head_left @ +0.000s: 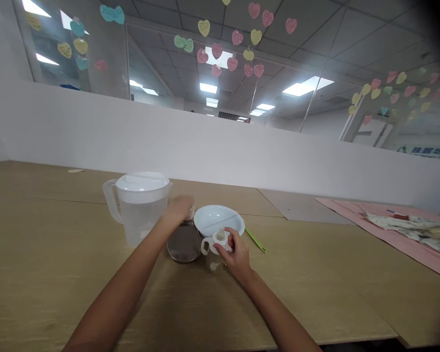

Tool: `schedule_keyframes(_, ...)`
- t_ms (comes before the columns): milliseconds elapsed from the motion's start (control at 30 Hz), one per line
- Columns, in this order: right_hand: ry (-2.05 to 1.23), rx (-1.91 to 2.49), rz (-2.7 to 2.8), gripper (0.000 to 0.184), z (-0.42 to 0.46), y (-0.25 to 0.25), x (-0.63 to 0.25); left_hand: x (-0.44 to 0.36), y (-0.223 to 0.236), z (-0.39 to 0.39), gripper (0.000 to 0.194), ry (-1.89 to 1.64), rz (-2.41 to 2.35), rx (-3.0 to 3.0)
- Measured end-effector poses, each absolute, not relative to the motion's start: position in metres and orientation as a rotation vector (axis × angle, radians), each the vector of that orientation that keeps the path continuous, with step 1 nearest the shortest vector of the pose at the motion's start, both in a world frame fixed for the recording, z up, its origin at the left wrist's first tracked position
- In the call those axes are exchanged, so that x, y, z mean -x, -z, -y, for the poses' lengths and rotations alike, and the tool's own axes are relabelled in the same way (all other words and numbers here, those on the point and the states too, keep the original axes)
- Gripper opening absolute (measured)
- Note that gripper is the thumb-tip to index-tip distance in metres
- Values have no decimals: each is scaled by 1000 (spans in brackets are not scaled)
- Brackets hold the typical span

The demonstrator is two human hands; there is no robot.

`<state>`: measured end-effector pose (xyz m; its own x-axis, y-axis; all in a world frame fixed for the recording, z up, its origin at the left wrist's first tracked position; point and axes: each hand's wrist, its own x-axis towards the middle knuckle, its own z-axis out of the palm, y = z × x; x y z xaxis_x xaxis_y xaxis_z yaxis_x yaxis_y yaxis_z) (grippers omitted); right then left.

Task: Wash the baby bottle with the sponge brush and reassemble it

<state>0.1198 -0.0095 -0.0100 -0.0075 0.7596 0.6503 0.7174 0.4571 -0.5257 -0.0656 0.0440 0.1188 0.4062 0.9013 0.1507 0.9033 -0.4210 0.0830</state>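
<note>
My right hand [238, 254] is closed around the white collar of a small baby bottle [213, 261], thumb in front and fingers at its far side. The bottle has a side handle and a clear teat on top, and stands upright on the table. My left hand [179, 208], smeared by motion, is over the top of a dark-looking glass jar [184, 243] just left of the bottle; its fingers cannot be made out. Behind the bottle sits a white bowl [209, 215] with a thin dark line across it. A large lidded clear pitcher [141, 210] stands to the left.
A green handle [255, 241] lies right of the bowl. Farther right, a pink sheet [337, 208] carries crumpled packets [407, 227], beside a grey board [300, 205]. A white partition [205, 146] rises behind the wooden table [51, 254]. A flat pale piece [76, 170] lies at back left.
</note>
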Motion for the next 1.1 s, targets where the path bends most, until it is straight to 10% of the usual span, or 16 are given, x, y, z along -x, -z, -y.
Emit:
schedule_keyframes(533,61,1257,1808,60,13,6,-122,36,-140,7,39,202,1252,3102)
schedule_keyframes(1100,68,1225,1704,32,6,19,-117,44,-99,-1,48,804,1166,3265)
